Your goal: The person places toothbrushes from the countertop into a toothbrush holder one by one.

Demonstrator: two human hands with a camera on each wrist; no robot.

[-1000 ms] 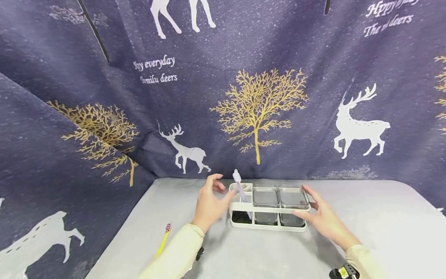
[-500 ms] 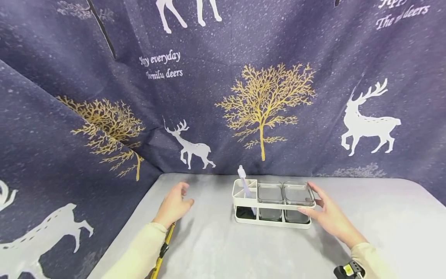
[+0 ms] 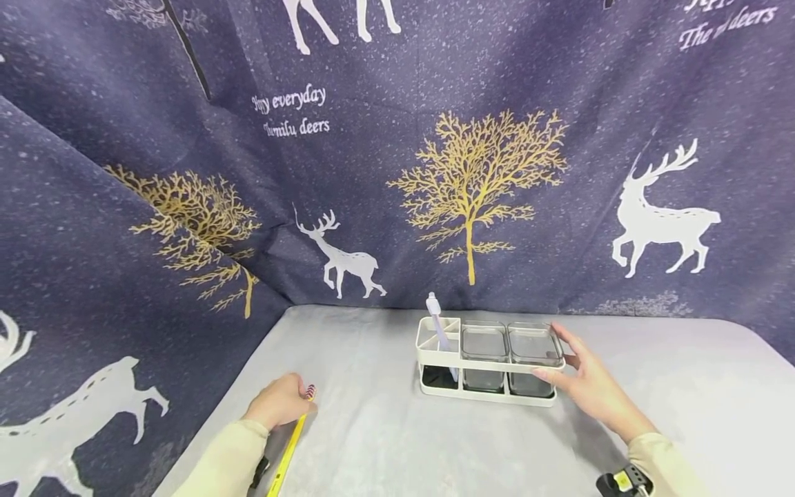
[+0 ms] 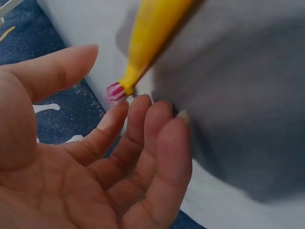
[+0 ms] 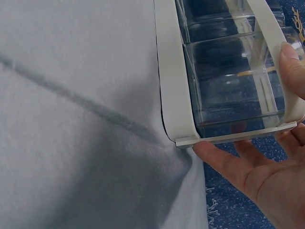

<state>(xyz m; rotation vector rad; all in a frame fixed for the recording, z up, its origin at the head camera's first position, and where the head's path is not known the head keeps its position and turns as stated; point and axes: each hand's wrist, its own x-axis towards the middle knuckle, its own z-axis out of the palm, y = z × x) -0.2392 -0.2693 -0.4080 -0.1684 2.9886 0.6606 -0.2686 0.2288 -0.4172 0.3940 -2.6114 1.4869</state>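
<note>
A yellow toothbrush (image 3: 288, 455) with pink-and-white bristles lies on the grey table at the left. My left hand (image 3: 279, 402) is over its head end. In the left wrist view the thumb stands apart from the fingers, and the fingertips come up to the bristles without a pinch on the toothbrush (image 4: 155, 33). Farther right is a white toothbrush holder (image 3: 497, 368), where a pale purple toothbrush (image 3: 440, 330) leans in a left compartment. My right hand (image 3: 593, 386) holds the holder's right end, thumb on the front rail, fingers along the side.
Two clear grey cups (image 3: 484, 342) sit side by side in the holder. Behind the table (image 3: 373, 428) hangs a dark blue cloth (image 3: 397, 172) printed with deer and trees; its folds also run down the left side.
My left hand has left the holder's left end and moved left and nearer, down to the yellow toothbrush. The right hand keeps its place on the holder. The head view has shifted slightly.
</note>
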